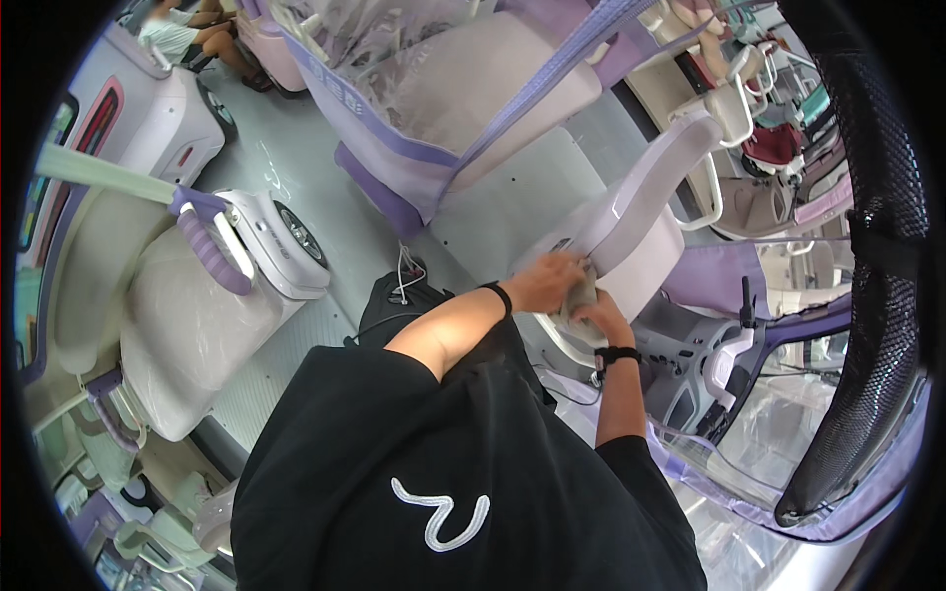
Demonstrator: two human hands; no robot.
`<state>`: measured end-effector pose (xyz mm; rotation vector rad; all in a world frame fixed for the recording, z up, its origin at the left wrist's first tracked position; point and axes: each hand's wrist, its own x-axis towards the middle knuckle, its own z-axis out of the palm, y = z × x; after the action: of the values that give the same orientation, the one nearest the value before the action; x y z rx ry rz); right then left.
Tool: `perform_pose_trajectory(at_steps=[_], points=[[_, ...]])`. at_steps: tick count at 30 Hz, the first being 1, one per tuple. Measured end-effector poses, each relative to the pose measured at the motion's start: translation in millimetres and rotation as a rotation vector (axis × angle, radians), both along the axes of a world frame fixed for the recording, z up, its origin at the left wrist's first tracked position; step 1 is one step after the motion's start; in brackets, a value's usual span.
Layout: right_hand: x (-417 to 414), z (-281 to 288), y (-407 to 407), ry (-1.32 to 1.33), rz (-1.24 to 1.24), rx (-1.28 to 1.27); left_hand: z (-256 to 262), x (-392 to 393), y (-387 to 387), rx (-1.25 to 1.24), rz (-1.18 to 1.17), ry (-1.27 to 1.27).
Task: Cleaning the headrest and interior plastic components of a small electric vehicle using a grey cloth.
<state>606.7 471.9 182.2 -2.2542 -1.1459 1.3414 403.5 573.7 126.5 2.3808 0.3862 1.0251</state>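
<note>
Both my hands meet at a crumpled grey-beige cloth, beside the lower end of a padded pale lilac seat backrest. My left hand reaches across from the left, blurred, with its fingers at the top of the cloth by the seat's lower edge; its exact hold is unclear. Closed around the lower part of the cloth is my right hand. A white curved metal tube runs just below the hands. Each wrist bears a black band.
A beige padded seat with a purple-gripped armrest stands at left. Ahead is a wide seat under plastic wrap, with a lilac strap hanging across. At right are handlebars and a black mesh tube. A person sits far upper left.
</note>
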Motion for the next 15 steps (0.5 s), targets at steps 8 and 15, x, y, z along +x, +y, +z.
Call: perform_pose_trajectory(at_steps=[8,15], points=[[-16.9,4.6,16.6,0.004,-0.080,0.049,-39.5,26.5,-7.2,-1.690,-0.294,0.378],[-23.3,16.2,20.8,-0.004,-0.002,0.010,-38.5,38.3,-12.6,-1.788,-0.257,0.024]])
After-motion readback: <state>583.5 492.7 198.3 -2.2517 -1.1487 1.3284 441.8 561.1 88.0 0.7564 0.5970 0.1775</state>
